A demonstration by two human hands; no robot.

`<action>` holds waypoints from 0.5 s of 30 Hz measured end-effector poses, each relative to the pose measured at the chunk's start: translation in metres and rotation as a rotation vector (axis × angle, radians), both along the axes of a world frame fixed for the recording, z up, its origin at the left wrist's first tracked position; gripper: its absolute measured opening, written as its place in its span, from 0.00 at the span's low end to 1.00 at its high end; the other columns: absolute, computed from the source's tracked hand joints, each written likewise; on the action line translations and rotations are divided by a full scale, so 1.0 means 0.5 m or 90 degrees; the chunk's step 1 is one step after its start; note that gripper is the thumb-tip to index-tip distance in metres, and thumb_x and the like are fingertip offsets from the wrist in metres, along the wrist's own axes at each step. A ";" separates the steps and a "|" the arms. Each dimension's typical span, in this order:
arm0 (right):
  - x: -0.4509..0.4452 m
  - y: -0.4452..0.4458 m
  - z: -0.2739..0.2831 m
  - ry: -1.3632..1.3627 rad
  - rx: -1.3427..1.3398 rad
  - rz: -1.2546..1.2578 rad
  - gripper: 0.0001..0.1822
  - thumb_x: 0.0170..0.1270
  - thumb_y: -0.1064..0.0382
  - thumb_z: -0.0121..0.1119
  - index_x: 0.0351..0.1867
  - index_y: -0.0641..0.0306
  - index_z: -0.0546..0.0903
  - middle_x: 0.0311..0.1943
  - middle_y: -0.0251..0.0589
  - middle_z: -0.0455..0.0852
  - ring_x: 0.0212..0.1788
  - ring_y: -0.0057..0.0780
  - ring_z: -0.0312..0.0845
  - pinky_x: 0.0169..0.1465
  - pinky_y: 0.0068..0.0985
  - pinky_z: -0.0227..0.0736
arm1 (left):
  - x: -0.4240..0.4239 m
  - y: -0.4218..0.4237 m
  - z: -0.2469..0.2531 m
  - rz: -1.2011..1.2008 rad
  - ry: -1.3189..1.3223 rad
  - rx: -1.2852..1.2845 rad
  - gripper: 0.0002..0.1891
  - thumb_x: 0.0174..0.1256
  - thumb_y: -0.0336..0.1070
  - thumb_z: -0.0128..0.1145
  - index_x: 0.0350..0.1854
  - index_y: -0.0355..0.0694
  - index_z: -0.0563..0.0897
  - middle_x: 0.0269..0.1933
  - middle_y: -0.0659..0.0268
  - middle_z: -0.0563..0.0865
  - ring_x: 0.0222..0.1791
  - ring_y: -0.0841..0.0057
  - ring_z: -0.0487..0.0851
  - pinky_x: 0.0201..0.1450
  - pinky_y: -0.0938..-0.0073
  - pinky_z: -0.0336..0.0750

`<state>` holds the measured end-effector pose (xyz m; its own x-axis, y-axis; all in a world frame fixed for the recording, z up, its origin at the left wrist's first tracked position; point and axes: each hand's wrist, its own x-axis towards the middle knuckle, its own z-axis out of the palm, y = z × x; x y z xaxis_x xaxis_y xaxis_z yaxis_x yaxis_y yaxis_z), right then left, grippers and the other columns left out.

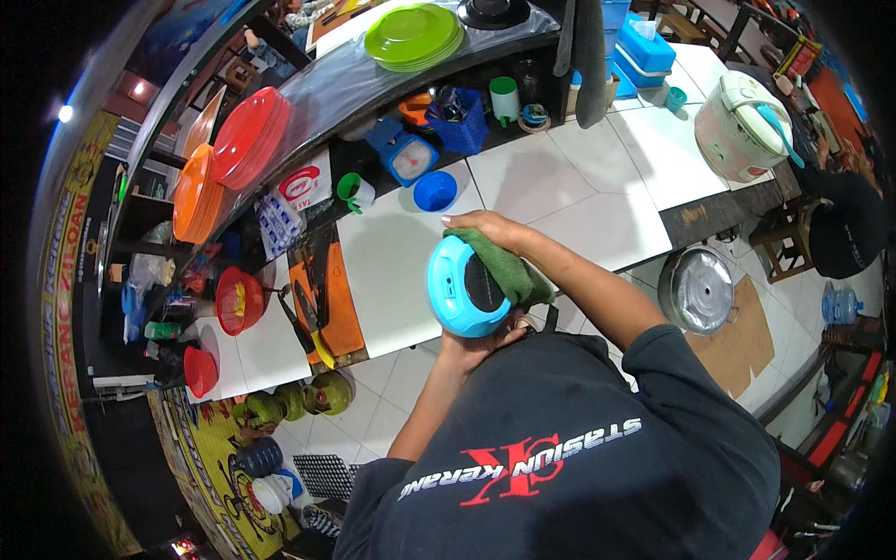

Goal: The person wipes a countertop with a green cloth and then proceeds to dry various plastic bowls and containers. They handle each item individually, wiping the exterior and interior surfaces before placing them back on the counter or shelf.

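Observation:
A light-blue, rounded plastic device point(448, 283), which looks like a portable speaker with a black end face, is held just past the edge of the white-tiled counter point(385, 287). My left hand point(479, 344) supports it from below, the fingers partly hidden. My right hand point(490, 229) lies over a green cloth point(507, 269) against the upper side of the device. Beyond them on the counter stands a blue plastic bowl point(435, 191).
Knives point(308, 318) lie on an orange cutting board point(343, 301) at the left, near red baskets point(239, 301). A blue scale point(409, 157) and a green-handled white mug point(355, 192) stand at the back. A rice cooker point(742, 129) stands right; stacked plates point(413, 35) line the raised shelf.

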<state>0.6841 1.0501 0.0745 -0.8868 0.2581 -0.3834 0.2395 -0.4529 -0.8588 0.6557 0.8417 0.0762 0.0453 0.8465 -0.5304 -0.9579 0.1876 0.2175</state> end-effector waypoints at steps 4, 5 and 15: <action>0.006 -0.007 -0.067 -0.072 0.060 -0.070 0.22 0.68 0.45 0.58 0.42 0.66 0.85 0.33 0.38 0.85 0.34 0.25 0.78 0.41 0.26 0.74 | -0.013 -0.005 -0.021 0.145 0.244 0.029 0.42 0.69 0.74 0.32 0.72 0.42 0.62 0.68 0.54 0.71 0.67 0.54 0.71 0.63 0.45 0.73; 0.009 -0.009 -0.086 -0.074 0.066 -0.099 0.22 0.69 0.47 0.58 0.43 0.67 0.84 0.34 0.39 0.85 0.35 0.25 0.78 0.41 0.26 0.74 | -0.008 -0.018 -0.028 0.173 0.245 0.050 0.41 0.70 0.73 0.32 0.72 0.42 0.62 0.68 0.54 0.71 0.68 0.54 0.70 0.63 0.45 0.73; 0.084 0.066 -0.237 0.093 -0.258 -0.423 0.19 0.77 0.50 0.45 0.51 0.65 0.77 0.43 0.44 0.83 0.43 0.35 0.80 0.50 0.36 0.77 | -0.126 -0.016 -0.277 0.106 0.326 -0.063 0.41 0.63 0.64 0.55 0.72 0.44 0.60 0.66 0.51 0.72 0.61 0.51 0.77 0.48 0.33 0.78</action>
<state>0.7259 1.0829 -0.0443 -0.6446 0.6161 -0.4528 -0.2928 -0.7460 -0.5982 0.5928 0.8337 -0.0624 -0.3702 0.7655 -0.5262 -0.7522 0.0854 0.6534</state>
